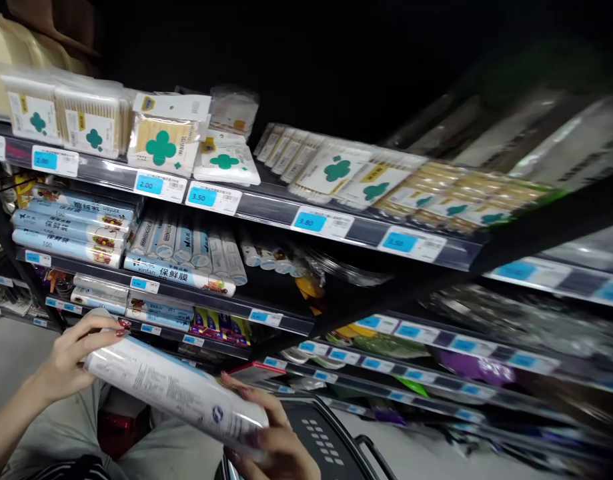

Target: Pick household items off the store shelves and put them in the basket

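I hold a long white roll in printed wrapping (176, 390) slantwise in front of me, low at the left of the view. My left hand (73, 357) grips its upper left end, fingers curled over the top. My right hand (276, 437) is closed round its lower right end from beneath. The roll hangs just above a black shopping basket (319, 433) with a perforated wall and a handle. Similar light blue rolls (71, 227) lie stacked on the shelf up to the left.
Dark store shelves (266, 207) with blue price tags run across the view. The top shelf holds packs of cotton swabs and toothpicks (161, 143). Lower shelves carry rolls of cling film and bags. The right side is blurred. Grey floor lies at the bottom left.
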Motion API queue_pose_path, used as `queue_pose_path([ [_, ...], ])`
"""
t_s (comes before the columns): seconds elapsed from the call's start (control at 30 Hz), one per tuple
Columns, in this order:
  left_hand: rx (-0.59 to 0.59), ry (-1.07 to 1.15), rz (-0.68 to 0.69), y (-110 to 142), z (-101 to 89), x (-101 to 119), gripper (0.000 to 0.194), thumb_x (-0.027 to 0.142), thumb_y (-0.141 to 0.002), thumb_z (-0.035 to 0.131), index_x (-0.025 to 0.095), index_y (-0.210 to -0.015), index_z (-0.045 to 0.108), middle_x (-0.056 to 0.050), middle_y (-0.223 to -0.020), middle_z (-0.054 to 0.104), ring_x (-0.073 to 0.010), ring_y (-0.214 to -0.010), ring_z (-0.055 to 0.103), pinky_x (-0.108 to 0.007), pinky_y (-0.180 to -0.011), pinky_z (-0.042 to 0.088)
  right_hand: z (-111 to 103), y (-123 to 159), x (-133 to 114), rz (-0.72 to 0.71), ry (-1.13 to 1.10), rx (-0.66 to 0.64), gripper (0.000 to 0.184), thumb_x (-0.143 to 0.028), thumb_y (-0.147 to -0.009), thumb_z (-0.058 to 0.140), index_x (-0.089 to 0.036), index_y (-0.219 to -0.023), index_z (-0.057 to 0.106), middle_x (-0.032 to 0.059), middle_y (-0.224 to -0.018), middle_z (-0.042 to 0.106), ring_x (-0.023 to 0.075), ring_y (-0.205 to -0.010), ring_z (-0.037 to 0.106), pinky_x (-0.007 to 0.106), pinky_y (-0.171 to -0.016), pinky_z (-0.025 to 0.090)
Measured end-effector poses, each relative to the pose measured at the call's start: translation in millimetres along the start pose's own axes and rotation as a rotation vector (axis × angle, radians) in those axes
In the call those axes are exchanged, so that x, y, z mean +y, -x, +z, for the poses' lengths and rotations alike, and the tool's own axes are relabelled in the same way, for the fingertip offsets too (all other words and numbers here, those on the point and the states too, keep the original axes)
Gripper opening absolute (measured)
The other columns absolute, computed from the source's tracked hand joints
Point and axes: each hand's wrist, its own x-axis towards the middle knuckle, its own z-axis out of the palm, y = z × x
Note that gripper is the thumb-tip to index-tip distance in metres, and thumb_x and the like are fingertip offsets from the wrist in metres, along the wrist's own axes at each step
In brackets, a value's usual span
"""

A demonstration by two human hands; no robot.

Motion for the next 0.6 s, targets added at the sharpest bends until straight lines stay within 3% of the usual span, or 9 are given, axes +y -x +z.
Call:
queue_pose_path([
  [0.07,-0.255,0.061,-0.242,3,4.4,0,0.047,0.012,-0.074,0.067,0.024,-0.118,0.057,-0.005,-0.106,0.068,-0.0190,-0.094,0.066,-0.026,-0.079,0.054,-8,-3,0,0.053,0.034,0.036,0.030,-0.043,-0.068,0.080,-0.027,-0.092,0.071,0.0095,-0.115,0.065,0.0330,-0.108,0.063,0.044,-0.084,0.056],
  [0.13,-0.461,0.111,-0.526,4,12.6,4,0.044,0.026,-0.063,0.077,0.023,-0.104,0.063,-0.002,-0.095,0.071,-0.0227,-0.086,0.066,-0.028,-0.073,0.054,-14,-5,4,0.152,0.092,0.068,0.043,-0.052,-0.070,0.075,-0.022,-0.101,0.069,0.0114,-0.104,0.069,0.0273,-0.087,0.068,0.034,-0.067,0.059],
  [0.23,-0.548,0.315,-0.839,0,30.1,12,0.035,0.044,-0.064,0.074,0.019,-0.087,0.064,-0.003,-0.078,0.069,-0.0234,-0.073,0.064,-0.029,-0.063,0.052,-18,-5,13,0.332,0.106,0.135,0.051,-0.065,-0.075,0.061,-0.018,-0.094,0.066,0.0050,-0.074,0.067,0.0158,-0.048,0.058,0.025,-0.040,0.048],
  [0.3,-0.577,0.539,-0.978,-3,41.7,16,0.039,0.051,-0.072,0.066,0.016,-0.088,0.062,-0.002,-0.070,0.066,-0.0196,-0.060,0.061,-0.027,-0.055,0.049,-16,-3,17,0.423,0.103,0.174,0.054,-0.069,-0.076,0.056,-0.017,-0.088,0.063,-0.0004,-0.057,0.059,0.0135,-0.038,0.051,0.024,-0.034,0.044],
  [0.37,-0.605,0.664,-1.063,-6,51.1,16,0.040,0.052,-0.076,0.064,0.015,-0.090,0.059,0.000,-0.064,0.062,-0.0156,-0.051,0.056,-0.025,-0.050,0.045,-15,0,19,0.475,0.108,0.191,0.054,-0.071,-0.077,0.055,-0.017,-0.085,0.062,-0.0029,-0.050,0.054,0.0138,-0.037,0.050,0.025,-0.035,0.045],
  [0.47,-0.642,0.675,-1.068,-6,60.1,15,0.038,0.050,-0.075,0.066,0.015,-0.088,0.057,0.002,-0.064,0.059,-0.0138,-0.052,0.053,-0.024,-0.050,0.043,-20,8,21,0.466,0.116,0.204,0.053,-0.069,-0.079,0.053,-0.018,-0.087,0.063,-0.0025,-0.052,0.056,0.0141,-0.038,0.051,0.024,-0.037,0.044],
  [0.6,-0.662,0.629,-0.929,3,68.6,19,0.034,0.028,-0.064,0.076,0.016,-0.090,0.058,0.000,-0.082,0.063,-0.0178,-0.075,0.058,-0.024,-0.065,0.044,-43,34,40,0.310,0.144,0.289,0.048,-0.065,-0.067,0.070,-0.022,-0.089,0.068,0.0046,-0.084,0.069,0.0213,-0.073,0.066,0.026,-0.060,0.055],
])
